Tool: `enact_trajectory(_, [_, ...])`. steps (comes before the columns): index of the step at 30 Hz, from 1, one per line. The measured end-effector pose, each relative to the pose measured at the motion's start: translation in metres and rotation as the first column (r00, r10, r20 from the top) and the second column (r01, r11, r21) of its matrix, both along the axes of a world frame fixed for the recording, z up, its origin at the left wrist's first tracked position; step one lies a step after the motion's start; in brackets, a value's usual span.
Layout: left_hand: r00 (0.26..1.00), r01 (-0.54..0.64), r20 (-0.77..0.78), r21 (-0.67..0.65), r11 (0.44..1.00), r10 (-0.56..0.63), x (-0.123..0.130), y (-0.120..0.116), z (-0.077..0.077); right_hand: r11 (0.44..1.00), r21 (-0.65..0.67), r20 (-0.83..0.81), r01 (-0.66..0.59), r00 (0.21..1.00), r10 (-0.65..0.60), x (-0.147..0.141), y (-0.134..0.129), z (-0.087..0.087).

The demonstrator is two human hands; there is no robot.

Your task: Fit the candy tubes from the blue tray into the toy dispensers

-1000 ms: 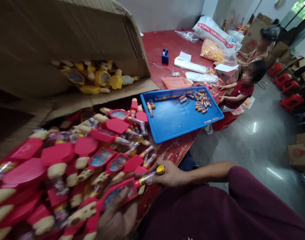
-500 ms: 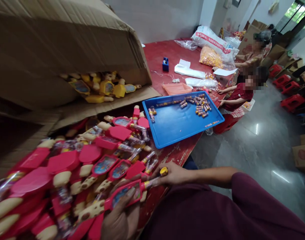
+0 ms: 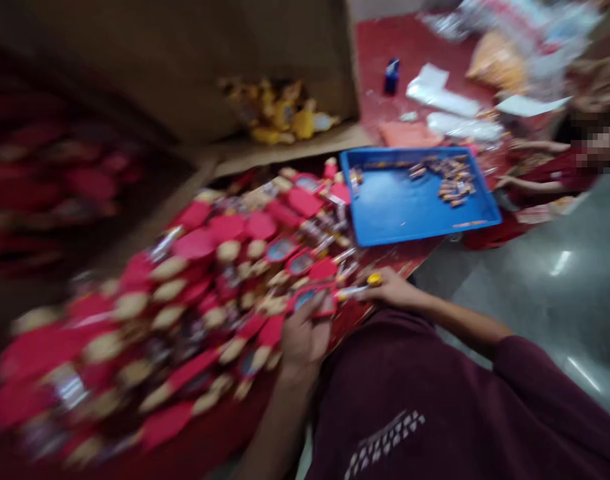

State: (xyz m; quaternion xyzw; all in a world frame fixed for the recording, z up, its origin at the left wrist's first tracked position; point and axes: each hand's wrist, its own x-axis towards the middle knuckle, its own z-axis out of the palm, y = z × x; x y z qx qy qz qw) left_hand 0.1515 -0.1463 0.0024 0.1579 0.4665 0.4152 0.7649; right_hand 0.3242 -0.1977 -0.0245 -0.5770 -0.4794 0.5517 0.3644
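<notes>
My left hand (image 3: 302,340) is shut around a red toy with a picture window (image 3: 309,301). The toy's clear tube, capped in yellow (image 3: 357,288), runs to my right hand (image 3: 392,290), whose fingers grip it near the cap. Just beyond and left of my hands lies a large heap of similar red toys (image 3: 209,267), blurred by motion. A blue tray (image 3: 419,237) with scattered candy tubes (image 3: 449,183) sits beyond my right hand, apart from it.
A cardboard carton (image 3: 285,143) holds yellow toys (image 3: 279,113) at the back. The red table (image 3: 415,60) carries a small blue bottle (image 3: 392,77), a salmon tray (image 3: 407,133) and white plastic bags (image 3: 529,33). A seated person's arms (image 3: 535,157) reach in at right, above the grey floor (image 3: 559,293).
The whole view has tilted and blurred. My hands have drawn closer together, both still on the toy and its tube, and the toy now lies farther up over the heap's edge.
</notes>
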Motion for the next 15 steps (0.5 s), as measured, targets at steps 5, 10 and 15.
enact_trajectory(5, [0.986,-0.091,0.141,0.013,0.996,0.088,-0.007,0.007,-0.006,0.935,0.355,0.256,0.002,0.962,-0.099,-0.006,0.004,-0.005])
enact_trajectory(10, [0.981,-0.123,0.162,0.084,0.989,0.109,-0.009,0.001,0.001,0.996,0.089,0.076,0.022,0.997,-0.029,-0.010,0.003,0.005])
enact_trajectory(15, [0.977,-0.104,0.198,0.084,0.991,0.086,-0.010,0.003,-0.002,0.999,0.043,0.079,-0.013,0.997,0.009,-0.010,0.004,0.006])
